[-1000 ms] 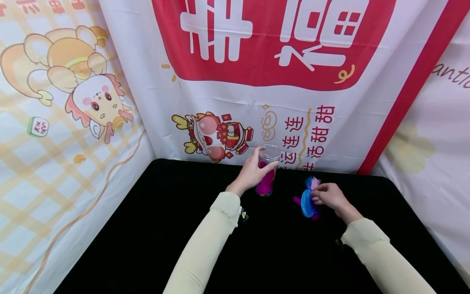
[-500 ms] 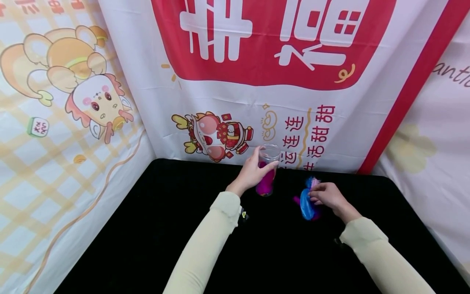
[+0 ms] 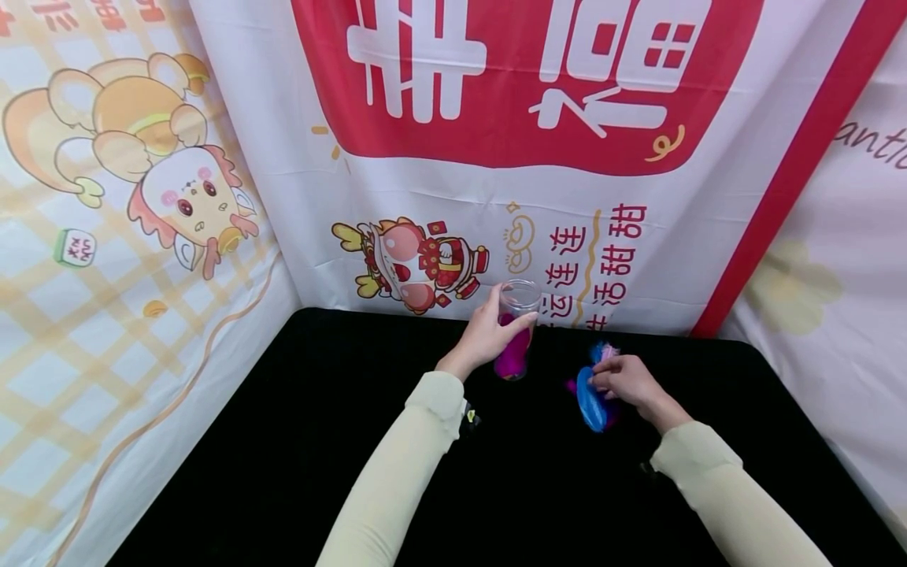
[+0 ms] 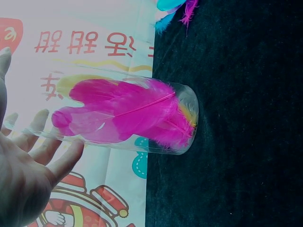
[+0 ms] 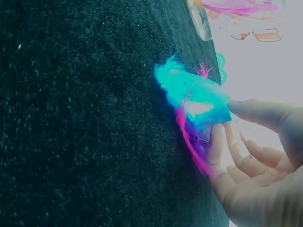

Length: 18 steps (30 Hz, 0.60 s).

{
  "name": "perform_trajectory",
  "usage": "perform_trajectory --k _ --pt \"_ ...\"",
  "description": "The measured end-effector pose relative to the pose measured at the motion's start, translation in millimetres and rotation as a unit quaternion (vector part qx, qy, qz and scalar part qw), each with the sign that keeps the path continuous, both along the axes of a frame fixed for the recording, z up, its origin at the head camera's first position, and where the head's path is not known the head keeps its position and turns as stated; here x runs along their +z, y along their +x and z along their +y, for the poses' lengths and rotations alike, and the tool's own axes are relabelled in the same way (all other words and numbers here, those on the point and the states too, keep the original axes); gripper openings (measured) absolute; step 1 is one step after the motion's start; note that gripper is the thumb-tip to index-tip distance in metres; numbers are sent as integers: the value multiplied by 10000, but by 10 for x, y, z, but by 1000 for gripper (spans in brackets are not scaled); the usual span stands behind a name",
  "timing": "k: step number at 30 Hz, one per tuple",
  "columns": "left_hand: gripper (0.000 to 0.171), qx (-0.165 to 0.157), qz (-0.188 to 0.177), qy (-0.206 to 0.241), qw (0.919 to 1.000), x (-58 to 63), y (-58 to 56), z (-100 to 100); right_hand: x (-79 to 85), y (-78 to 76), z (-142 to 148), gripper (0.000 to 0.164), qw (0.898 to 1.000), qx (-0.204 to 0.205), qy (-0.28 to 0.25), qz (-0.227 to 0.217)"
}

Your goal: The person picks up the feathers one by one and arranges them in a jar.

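Observation:
My left hand (image 3: 489, 337) grips an upright clear plastic cylinder (image 3: 522, 298), thumb and fingers around its upper part. Inside, the left wrist view shows bright magenta feathers (image 4: 123, 111) and a yellow feather (image 4: 71, 84) pressed against the wall. To the right, my right hand (image 3: 633, 384) pinches a blue feather (image 3: 592, 403) between thumb and fingertips. In the right wrist view this blue feather (image 5: 203, 90) overlaps a thin magenta feather (image 5: 193, 147) and a purple feather (image 5: 199, 144). Which of those lower feathers my fingers also touch, I cannot tell.
A black cloth-covered table (image 3: 305, 441) lies under both hands. Behind it hangs a white and red printed curtain (image 3: 425, 189), close to the cylinder. A patterned curtain (image 3: 142, 315) closes the left side. A small dark object (image 3: 470, 416) sits by my left wrist.
My right hand has drawn slightly left, toward the cylinder, and the blue feather has shifted left and a little toward me with it. My left hand and the cylinder have stayed still.

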<state>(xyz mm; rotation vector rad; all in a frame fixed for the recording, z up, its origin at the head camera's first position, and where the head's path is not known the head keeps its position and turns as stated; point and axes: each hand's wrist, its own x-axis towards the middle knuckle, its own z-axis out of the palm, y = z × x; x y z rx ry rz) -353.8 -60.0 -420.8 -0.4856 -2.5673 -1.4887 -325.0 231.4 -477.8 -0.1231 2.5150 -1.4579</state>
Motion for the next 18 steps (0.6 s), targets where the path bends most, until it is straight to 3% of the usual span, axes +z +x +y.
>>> perform_trajectory --k 10,18 --pt "80 -38 6 25 10000 19 -2 -6 20 -7 -2 31 9999 37 35 110" --pt "82 -84 -26 55 9999 -18 -13 -11 4 3 2 29 9995 -6 -312 -25"
